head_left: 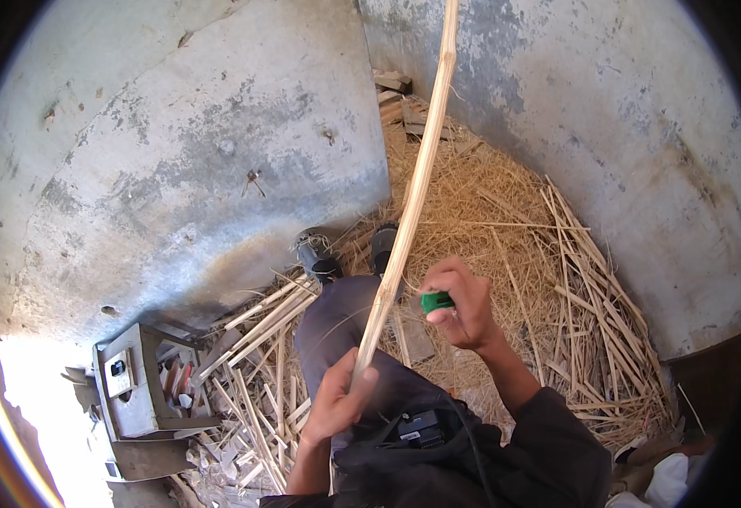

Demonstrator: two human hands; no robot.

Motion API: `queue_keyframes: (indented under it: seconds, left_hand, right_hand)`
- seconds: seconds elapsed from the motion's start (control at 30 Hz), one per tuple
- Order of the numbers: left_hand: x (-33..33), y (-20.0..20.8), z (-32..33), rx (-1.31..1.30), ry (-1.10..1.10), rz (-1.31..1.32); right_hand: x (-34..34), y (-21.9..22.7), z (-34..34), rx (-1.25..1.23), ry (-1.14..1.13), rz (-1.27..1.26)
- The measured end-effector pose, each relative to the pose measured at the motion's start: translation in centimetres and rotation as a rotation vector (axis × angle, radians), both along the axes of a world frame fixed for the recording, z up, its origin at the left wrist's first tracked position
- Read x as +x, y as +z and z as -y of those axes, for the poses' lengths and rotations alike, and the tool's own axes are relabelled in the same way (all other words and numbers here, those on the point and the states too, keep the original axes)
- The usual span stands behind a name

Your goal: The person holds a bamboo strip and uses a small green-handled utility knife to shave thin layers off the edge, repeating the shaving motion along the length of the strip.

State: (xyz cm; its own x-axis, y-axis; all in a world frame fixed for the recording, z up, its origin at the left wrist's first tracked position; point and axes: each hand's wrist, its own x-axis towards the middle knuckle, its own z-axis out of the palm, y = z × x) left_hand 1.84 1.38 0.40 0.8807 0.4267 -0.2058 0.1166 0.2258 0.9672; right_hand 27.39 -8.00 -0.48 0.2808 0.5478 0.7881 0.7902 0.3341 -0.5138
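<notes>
My left hand (337, 396) is closed around the lower end of a long pale wooden stick (417, 186). The stick slants up and slightly right, past the top of the view, and has knotty joints along it. My right hand (470, 311) is closed on a green-handled tool (436, 301), a little right of the stick and apart from it. A blade cannot be clearly made out on the tool. Below the stick lie my legs in dark trousers (337, 317).
Pale shavings (489, 195) cover the floor ahead. Split sticks (595, 313) are heaped along the right wall, with more sticks (256, 406) at lower left. A worn stool-like wooden frame (138, 372) stands there by a bright opening. Bare plaster walls (218, 110) close in the corner.
</notes>
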Motion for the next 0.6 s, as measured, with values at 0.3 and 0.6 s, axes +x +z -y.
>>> queue_keyframes:
  seconds: [0.3, 0.6]
  left_hand:
    - [0.2, -0.2, 0.5, 0.062, -0.002, 0.076]
    - [0.2, -0.4, 0.7, 0.307, 0.058, 0.043]
  right_hand:
    - [-1.0, 1.2, 0.2, -0.082, 0.001, 0.001]
    - [-0.7, 1.7, 0.4, -0.115, -0.042, 0.082]
